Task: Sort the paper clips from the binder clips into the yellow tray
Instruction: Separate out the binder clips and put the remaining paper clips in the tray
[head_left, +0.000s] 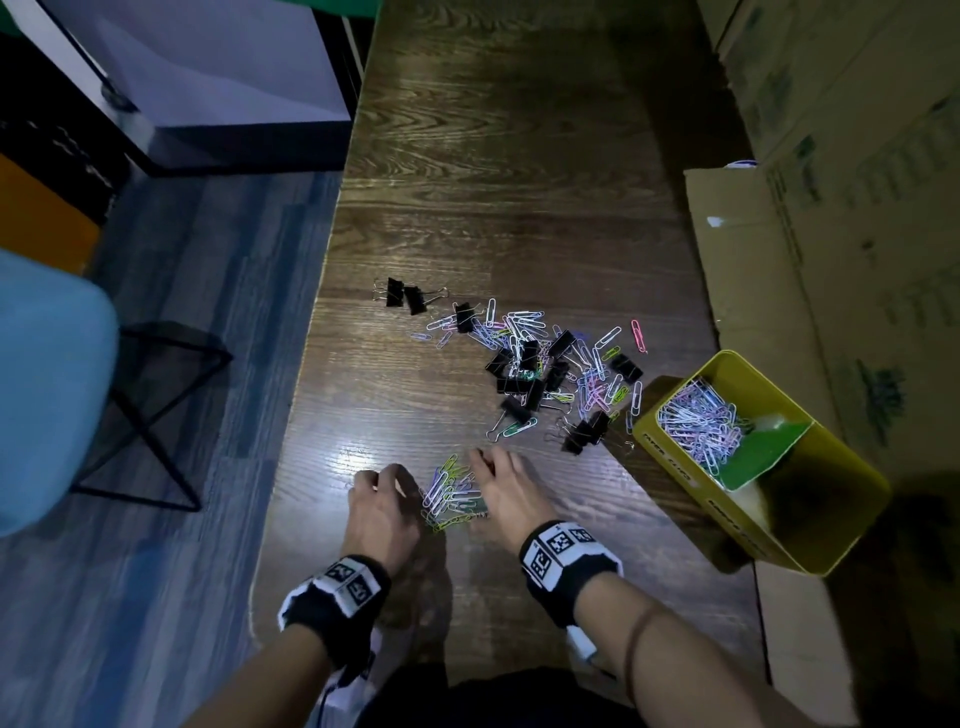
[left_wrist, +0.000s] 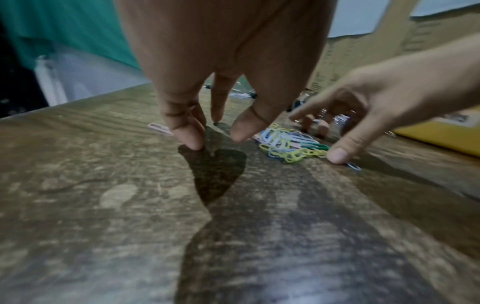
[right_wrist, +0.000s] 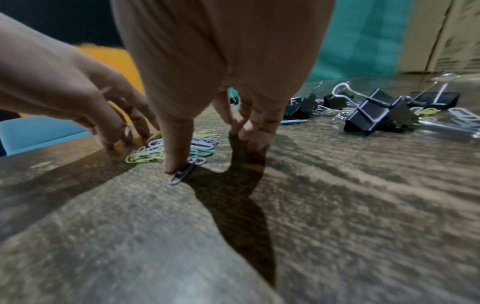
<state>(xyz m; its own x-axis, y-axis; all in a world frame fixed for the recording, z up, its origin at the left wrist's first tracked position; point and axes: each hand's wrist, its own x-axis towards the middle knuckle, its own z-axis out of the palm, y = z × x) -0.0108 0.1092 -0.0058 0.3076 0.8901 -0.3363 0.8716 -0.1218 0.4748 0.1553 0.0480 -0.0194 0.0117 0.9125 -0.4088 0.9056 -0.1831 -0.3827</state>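
left hand (head_left: 382, 512): fingers spread and pointing down, tips touching the desk (head_left: 467, 182), sitting just left of the small pile, not gripping anything
right hand (head_left: 511, 493): also spread out, fingertips down, thumb (right_wrist: 176, 162) pressing on one loose paper clip (right_wrist: 182, 174)
small pile of paper clips (head_left: 449, 496): lying between both hands
mixed heap (head_left: 550, 364): binder clips and paper clips sitting beyond the hands, well apart
yellow tray (head_left: 810, 540): sitting off to the right of the right hand, already holding lots of paper clips
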